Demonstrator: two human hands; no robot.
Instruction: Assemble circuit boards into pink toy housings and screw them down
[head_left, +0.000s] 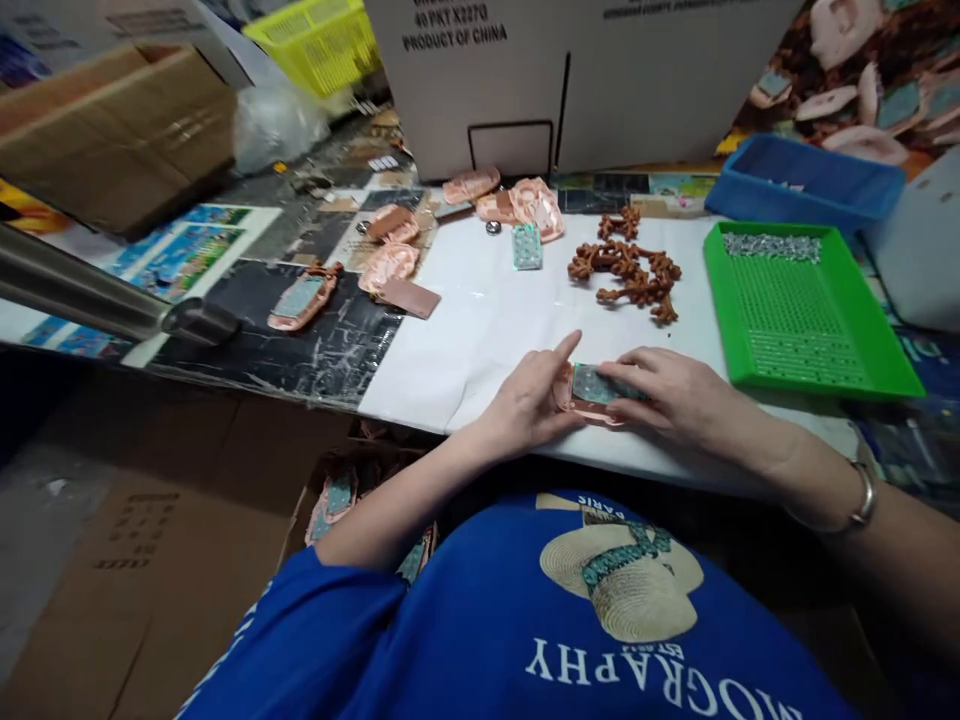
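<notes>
Near the front edge of the white work surface, my left hand (534, 398) holds the left end of a pink plastic casing (564, 392). A green circuit board (589, 384) lies in the casing. My right hand (660, 392) has its fingers over the right part of the board and casing, hiding it. Beyond my hands are brown molded parts (626, 268) and another green board (526, 247). Several pink casings (388, 266) lie at the back left, with a flat brown piece (410, 298) beside them.
A green tray (814, 375) of small metal screws (772, 247) stands at the right, a blue bin (806, 190) behind it. A large carton (592, 90) borders the back. A metal lamp arm or pole (82, 285) extends from the left, near an assembled casing (300, 298).
</notes>
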